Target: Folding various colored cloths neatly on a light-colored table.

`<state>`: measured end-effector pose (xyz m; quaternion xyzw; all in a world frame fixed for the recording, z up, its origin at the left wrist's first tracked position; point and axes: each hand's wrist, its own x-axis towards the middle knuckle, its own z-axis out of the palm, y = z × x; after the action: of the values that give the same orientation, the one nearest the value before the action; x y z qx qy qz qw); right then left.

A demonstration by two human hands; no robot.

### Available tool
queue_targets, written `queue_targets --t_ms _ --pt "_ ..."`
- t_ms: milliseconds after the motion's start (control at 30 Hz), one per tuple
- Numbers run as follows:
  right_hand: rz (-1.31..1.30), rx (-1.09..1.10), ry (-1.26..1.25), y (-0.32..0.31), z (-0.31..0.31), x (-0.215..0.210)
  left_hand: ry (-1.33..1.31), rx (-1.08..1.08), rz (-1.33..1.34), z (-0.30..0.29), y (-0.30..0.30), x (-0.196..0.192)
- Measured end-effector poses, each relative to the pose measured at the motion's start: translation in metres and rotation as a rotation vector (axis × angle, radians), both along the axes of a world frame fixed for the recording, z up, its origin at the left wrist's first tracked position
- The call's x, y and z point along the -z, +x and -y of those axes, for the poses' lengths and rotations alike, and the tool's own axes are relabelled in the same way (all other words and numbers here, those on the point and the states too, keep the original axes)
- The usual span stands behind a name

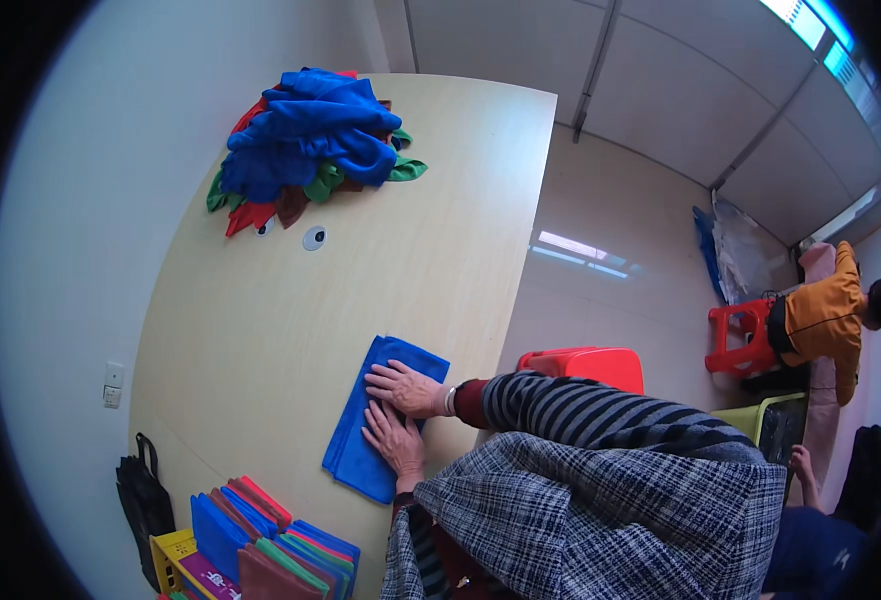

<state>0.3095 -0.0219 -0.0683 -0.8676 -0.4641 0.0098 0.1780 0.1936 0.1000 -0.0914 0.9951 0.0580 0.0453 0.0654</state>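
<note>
A folded blue cloth [363,467] lies flat on the pale wooden table [420,230]. My left hand [396,440] rests palm down across its middle, fingers extended. Just above it in the view, my right hand [406,389] presses flat on the same cloth, its fingers also stretched out. The two hands nearly touch, and neither grips the fabric. Parts of the cloth are hidden beneath them.
A heap of blue, red, green and brown cloths [325,135] lies at the table's far end, near a round black-and-white disc [314,238]. Folded cloths [285,555] fill a yellow crate [168,565]. A red stool [590,368] stands beside the table; another person [825,320] sits farther right.
</note>
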Motion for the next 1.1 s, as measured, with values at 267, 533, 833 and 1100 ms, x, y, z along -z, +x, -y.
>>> queue_targets --t_ms 267,533,833,1100 --pt "-0.049 0.019 0.142 0.013 0.014 0.011 0.047 -0.009 -0.023 -0.004 -0.012 -0.004" --pt "-0.053 0.025 0.108 0.019 0.018 0.006 0.046 -0.051 -0.057 -0.029 -0.04 0.002" --pt "-0.047 -0.029 0.173 0.006 0.002 0.006 0.145 -0.162 0.123 -0.088 -0.129 0.04" --pt "0.064 0.021 0.223 0.025 0.011 0.031 -0.032 -0.146 0.046 -0.053 -0.078 -0.034"
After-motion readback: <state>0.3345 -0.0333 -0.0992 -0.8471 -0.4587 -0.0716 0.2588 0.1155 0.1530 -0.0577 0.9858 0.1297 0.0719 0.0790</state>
